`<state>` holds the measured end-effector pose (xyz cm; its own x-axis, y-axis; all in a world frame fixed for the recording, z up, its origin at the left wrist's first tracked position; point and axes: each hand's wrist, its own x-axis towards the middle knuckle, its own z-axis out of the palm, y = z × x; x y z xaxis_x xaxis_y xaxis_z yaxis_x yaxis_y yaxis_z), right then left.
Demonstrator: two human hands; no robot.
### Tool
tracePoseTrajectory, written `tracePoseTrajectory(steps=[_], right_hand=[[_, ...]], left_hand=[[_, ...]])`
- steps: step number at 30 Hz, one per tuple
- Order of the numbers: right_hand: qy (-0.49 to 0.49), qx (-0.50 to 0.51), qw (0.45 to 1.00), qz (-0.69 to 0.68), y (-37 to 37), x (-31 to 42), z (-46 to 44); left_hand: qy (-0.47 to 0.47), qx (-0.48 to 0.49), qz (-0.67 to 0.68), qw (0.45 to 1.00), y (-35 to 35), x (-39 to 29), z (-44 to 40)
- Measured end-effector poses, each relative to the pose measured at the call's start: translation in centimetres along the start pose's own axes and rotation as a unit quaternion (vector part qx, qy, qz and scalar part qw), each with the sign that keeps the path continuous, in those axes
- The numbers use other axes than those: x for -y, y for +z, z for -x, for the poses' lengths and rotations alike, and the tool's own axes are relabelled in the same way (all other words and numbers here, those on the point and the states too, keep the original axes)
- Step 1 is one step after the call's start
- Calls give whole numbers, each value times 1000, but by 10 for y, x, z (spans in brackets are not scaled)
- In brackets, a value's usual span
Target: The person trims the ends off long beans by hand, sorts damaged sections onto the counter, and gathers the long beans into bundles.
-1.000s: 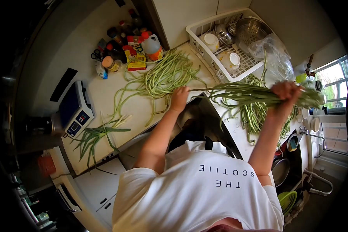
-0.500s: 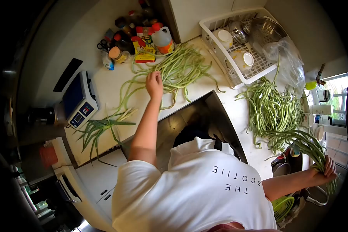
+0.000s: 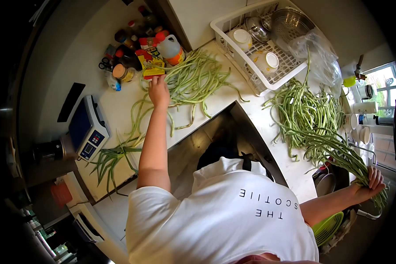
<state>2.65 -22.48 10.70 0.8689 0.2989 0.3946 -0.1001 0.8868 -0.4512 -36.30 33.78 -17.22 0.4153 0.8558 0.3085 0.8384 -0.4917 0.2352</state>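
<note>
My right hand [image 3: 368, 184] is closed around a bunch of long green beans [image 3: 339, 152] at the far right, above the sink side. The bunch trails back over a big heap of long beans [image 3: 310, 112] on the counter. My left hand [image 3: 159, 91] is stretched forward to the left edge of a second, paler pile of long beans [image 3: 196, 81]. Its fingers reach forward and look apart, close below a yellow and red packet [image 3: 150, 65]; their tips are partly hidden. Leafy green stalks [image 3: 112, 160] lie on the counter left of my left arm.
A white dish basket [image 3: 268, 86] with bowls and a steel colander stands at the back. Bottles and jars [image 3: 127, 57] fill the back left corner, near a digital scale [image 3: 89, 132]. A clear plastic bag [image 3: 319, 57] hangs by the basket. A green strainer [image 3: 329, 228] is at lower right.
My left hand has moved forward and slightly left, nearer the yellow packet. My right hand keeps hold of its bunch, which has dipped a little. The whole view has shifted slightly.
</note>
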Motion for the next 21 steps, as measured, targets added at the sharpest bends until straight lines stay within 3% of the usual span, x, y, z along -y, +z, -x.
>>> tracePoseTrajectory(steps=[5,8,10,15,18,20,21], right_hand=[[4,-17,1000,9,-4,-1,5],[-7,-9,999,44,-4,-4,8],[6,-6,999,47,-2,-6,9],[0,-9,998,55,3,-6,13],[5,-9,998,65,2,-2,15],[8,-13,998,64,-1,1,17],[11,-19,998,62,-2,1,19]], left_hand=[[24,3,-25,999,-4,-9,2],[56,38,85,994,3,-31,4],[58,126,38,990,10,-50,3],[64,88,-6,994,44,-46,-14],[-10,144,-11,989,39,-37,-32],[-12,-33,126,991,28,-35,-39],[-6,-44,167,985,25,-35,-41]])
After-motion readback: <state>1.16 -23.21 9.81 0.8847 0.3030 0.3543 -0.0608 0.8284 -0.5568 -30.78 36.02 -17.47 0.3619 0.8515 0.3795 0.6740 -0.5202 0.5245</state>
